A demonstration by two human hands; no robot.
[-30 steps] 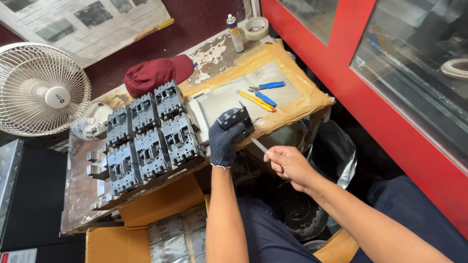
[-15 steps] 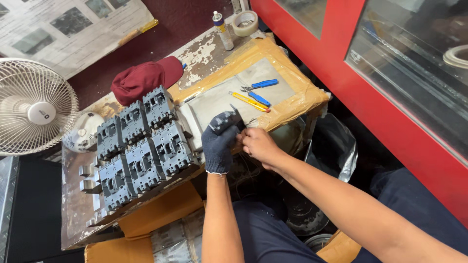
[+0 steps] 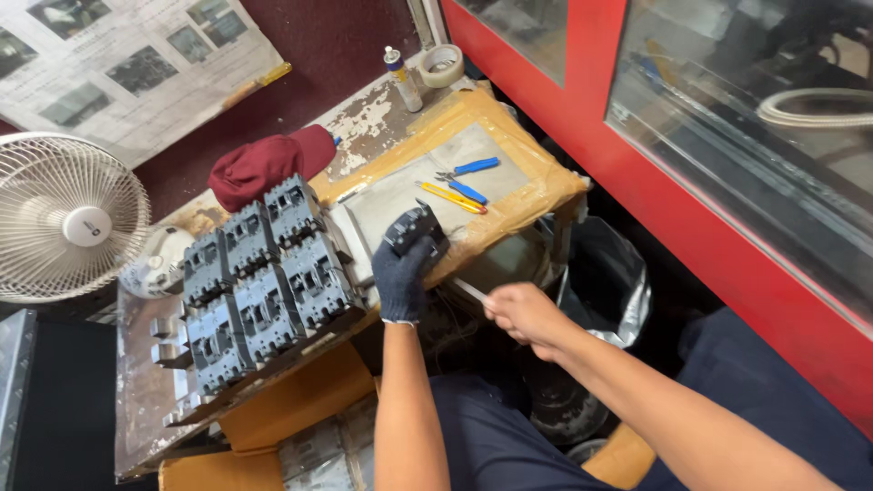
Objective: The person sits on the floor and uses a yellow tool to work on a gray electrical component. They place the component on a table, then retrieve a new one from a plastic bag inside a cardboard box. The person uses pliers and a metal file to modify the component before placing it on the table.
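My left hand (image 3: 401,277), in a dark glove, grips a black circuit breaker (image 3: 412,227) at the near edge of the tape-wrapped board (image 3: 536,182). My bare right hand (image 3: 518,314) is closed around a thin metal tool (image 3: 468,289) whose tip points toward the breaker from the right, below the board's edge. Several grey-black breakers (image 3: 259,273) lie in rows just left of my gloved hand.
Blue-handled pliers (image 3: 464,168) and a yellow-handled tool (image 3: 450,197) lie on the board. A red cloth (image 3: 264,164), a small bottle (image 3: 400,77) and a tape roll (image 3: 444,64) sit at the back. A white fan (image 3: 68,218) stands left, a red-framed glass wall (image 3: 564,100) right.
My right hand has drawn back right and down from the breaker with the thin tool. My left hand keeps its hold on the breaker.
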